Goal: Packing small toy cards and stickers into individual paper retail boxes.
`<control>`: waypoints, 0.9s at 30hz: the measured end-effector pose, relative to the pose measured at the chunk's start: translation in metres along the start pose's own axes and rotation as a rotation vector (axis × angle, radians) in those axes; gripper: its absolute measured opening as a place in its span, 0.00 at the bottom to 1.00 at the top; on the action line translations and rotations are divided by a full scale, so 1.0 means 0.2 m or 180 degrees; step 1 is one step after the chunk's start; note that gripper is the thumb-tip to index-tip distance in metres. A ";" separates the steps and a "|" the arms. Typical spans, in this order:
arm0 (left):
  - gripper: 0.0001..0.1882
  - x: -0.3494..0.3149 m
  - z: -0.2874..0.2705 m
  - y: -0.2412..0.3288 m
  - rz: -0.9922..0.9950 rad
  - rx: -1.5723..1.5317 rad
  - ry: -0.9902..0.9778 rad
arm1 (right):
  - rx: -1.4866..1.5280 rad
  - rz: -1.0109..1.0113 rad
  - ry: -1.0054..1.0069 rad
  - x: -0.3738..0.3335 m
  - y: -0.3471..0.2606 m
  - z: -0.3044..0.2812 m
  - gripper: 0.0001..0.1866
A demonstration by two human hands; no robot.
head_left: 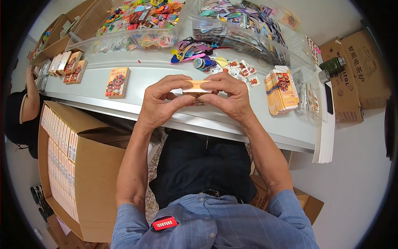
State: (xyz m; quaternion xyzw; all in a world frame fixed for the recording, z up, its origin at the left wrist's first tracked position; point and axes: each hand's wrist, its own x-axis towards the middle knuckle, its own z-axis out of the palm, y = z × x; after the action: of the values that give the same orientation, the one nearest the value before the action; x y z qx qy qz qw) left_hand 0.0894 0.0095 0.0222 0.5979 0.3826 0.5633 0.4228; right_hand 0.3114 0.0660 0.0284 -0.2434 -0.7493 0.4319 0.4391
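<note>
Between my two hands, just above the table's near edge, is a small orange and white cardboard box (195,90), its end turned toward me. My left hand (163,99) pinches its left side, thumb below and fingers on top. On the right side my right hand (229,95) grips in the same way. The thumbs nearly meet at the box's end; whether its flap is open cannot be made out. To the left a finished-looking orange box (117,83) with a cartoon print lies on the table. A stack of flat orange cartons (280,92) lies to the right.
Clear plastic bins hold small colourful trinkets (137,20) and cards (244,25) at the back. Stickers (244,69) and hair ties (192,50) lie before them. A large carton (99,178) of packed boxes stands at lower left. A person's arm (31,93) shows at far left.
</note>
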 end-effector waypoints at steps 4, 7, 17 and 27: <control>0.12 -0.01 0.02 -0.02 -0.0217 -0.0127 0.0091 | -0.0111 0.0146 0.0055 -0.01 -0.04 0.01 0.12; 0.11 -0.02 0.05 0.00 -0.0467 -0.0216 0.0141 | -0.0011 0.0634 0.0024 -0.03 -0.05 0.00 0.10; 0.11 0.01 0.09 0.14 -0.1277 -0.0172 -0.0173 | -0.0101 0.0543 0.0049 -0.11 -0.14 -0.03 0.07; 0.11 0.02 0.08 0.15 -0.1303 -0.0290 -0.0251 | -0.0161 0.0893 -0.0036 -0.08 -0.20 -0.05 0.07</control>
State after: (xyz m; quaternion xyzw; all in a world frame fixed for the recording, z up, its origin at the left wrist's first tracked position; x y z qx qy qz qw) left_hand 0.1050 0.0023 0.0511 0.5096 0.4534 0.4586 0.5696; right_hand 0.3285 0.0377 0.0586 -0.3543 -0.7210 0.4714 0.3639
